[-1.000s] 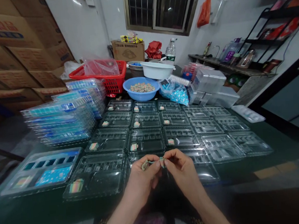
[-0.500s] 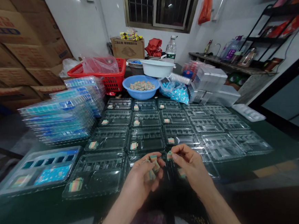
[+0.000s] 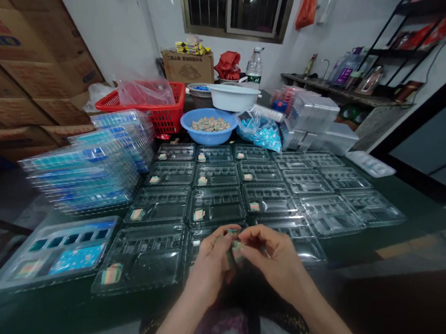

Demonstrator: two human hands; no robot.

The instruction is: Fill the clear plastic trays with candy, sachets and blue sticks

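My left hand [image 3: 212, 265] and my right hand [image 3: 277, 261] meet at the near edge of the table, fingers pinched together around small rainbow-striped pieces [image 3: 234, 248]. Both hands hover over the nearest clear plastic tray [image 3: 198, 241] in a grid of several clear compartment trays [image 3: 217, 206]. Many of these trays hold one striped piece [image 3: 198, 215] in a left compartment. The tray at the near left holds a larger-looking striped piece [image 3: 112, 273].
A blue bowl [image 3: 209, 135] of loose pieces stands behind the trays, with a white basin [image 3: 233, 96] and red basket [image 3: 157, 115] further back. Stacked filled trays [image 3: 87, 167] rise at left, a blue-card tray [image 3: 59, 249] near left. Clear boxes [image 3: 312, 119] sit right.
My hands had drawn apart, each with a striped piece, and have now come back together over the nearest tray. The view has tipped slightly.
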